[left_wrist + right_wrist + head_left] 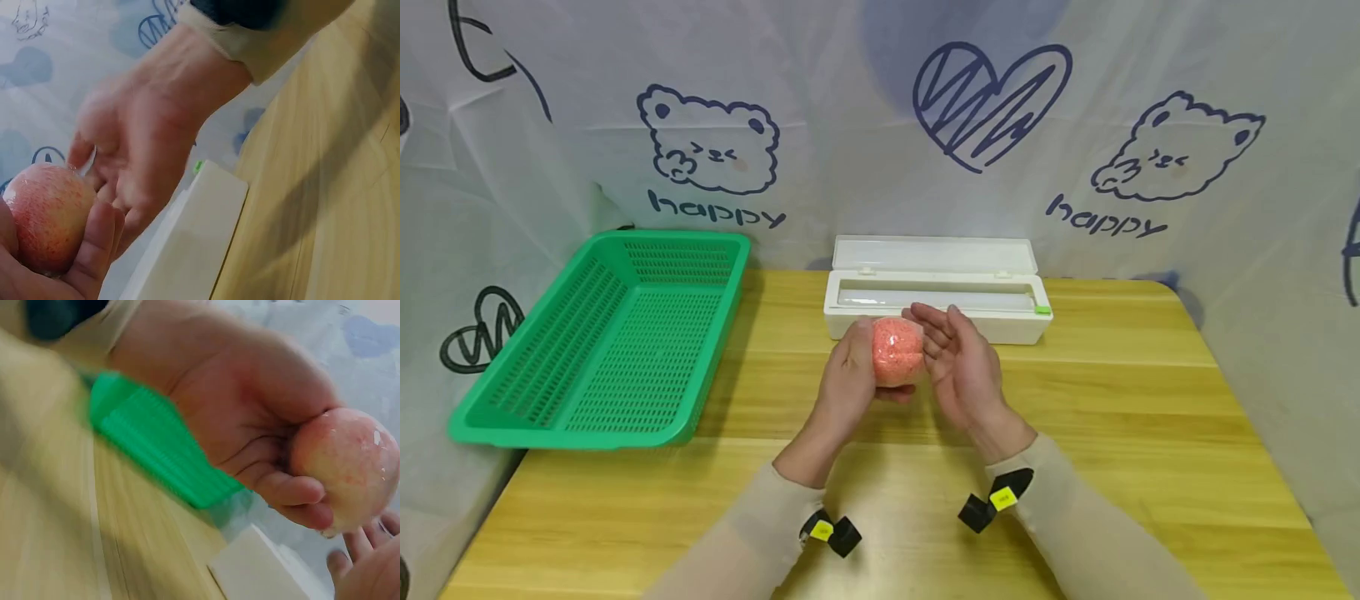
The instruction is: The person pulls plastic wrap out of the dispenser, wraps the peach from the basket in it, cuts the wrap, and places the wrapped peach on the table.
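Note:
A pinkish-red peach (898, 352) with a glossy, film-like covering is held above the table, in front of the white box. My left hand (848, 371) grips it from the left side, thumb near the top and fingers underneath. Close by on the right is my right hand (964, 371), its palm turned toward the peach and its fingers loosely bent. In the left wrist view, a small shiny bit of clear film shows between the peach (51, 219) and the right thumb; whether the fingers touch it is unclear. The right wrist view shows the peach (347, 469) in the left palm.
Behind the hands stands a white cling film dispenser (936, 327) with its lid raised and a green slider at its right end. A green plastic basket (625, 367) sits at the left of the wooden table (1150, 417). White cloth with drawings hangs behind and at the sides.

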A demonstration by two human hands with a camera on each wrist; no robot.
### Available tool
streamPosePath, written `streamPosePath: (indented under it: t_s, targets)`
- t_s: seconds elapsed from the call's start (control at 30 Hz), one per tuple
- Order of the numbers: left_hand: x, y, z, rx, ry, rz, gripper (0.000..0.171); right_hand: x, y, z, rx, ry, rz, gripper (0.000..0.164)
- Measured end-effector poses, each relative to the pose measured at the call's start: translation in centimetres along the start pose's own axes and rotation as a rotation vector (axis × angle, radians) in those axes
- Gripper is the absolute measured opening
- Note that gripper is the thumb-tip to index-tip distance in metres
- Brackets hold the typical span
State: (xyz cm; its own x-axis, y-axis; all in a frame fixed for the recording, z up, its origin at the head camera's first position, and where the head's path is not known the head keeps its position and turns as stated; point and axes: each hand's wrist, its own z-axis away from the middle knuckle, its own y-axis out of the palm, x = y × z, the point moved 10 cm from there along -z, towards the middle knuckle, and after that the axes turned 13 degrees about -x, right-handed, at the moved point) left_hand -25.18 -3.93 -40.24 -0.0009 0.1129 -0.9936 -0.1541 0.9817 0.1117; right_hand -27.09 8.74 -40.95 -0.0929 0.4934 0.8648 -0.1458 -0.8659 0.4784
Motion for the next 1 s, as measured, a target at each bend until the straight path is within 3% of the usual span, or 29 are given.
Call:
streamPosePath:
  t_s: [0.13, 0.23, 0.3, 0.37, 0.47, 0.53, 0.63, 0.7, 0.77, 0.87, 1.0]
  targets:
    - [0.7, 0.5, -0.1, 0.018, -0.088, 0.018, 0.057, 1.0, 0.6, 0.6, -0.017, -0.210, 0.267, 0.053]
    - [1.1, 1.1, 0.2, 0.066, -0.115, -0.099, 0.058, 1.3, 0.3, 0.8, -0.130, -0.293, 0.409, 0.045]
    - [1.3, 1.2, 0.3, 0.103, -0.109, -0.237, 0.061, 1.0, -0.5, 0.5, -0.219, -0.261, 0.392, 0.040]
    - [1.4, 1.0, 0.2, 0.126, -0.097, -0.383, 0.065, 0.8, -1.0, 0.2, -0.249, -0.216, 0.347, 0.038]
    - [1.6, 0.6, -0.1, 0.145, -0.089, -0.503, 0.070, 0.2, -0.8, 0.0, -0.190, -0.163, 0.322, 0.043]
    - [1.9, 0.5, -0.3, 0.158, -0.124, -0.467, 0.073, 0.2, -0.2, 0.1, -0.107, -0.190, 0.324, 0.049]
    - [2.6, 0.8, -0.2, 0.209, -0.209, -0.333, 0.076, 1.0, 0.5, 0.5, -0.009, -0.337, 0.401, 0.052]
    - [3.1, 1.2, 0.2, 0.263, -0.263, -0.273, 0.081, 1.5, 0.4, 0.6, -0.011, -0.405, 0.447, 0.051]
    - [3.3, 1.4, 0.6, 0.323, -0.290, -0.267, 0.084, 1.6, -0.2, 0.2, -0.041, -0.416, 0.502, 0.049]
    - [3.7, 1.6, 1.1, 0.389, -0.319, -0.255, 0.084, 1.0, -1.1, -0.8, -0.048, -0.278, 0.476, 0.049]
    - [3.7, 2.0, 1.2, 0.424, -0.378, -0.054, 0.076, 0.0, -1.0, -1.3, 0.045, -0.068, 0.275, 0.049]
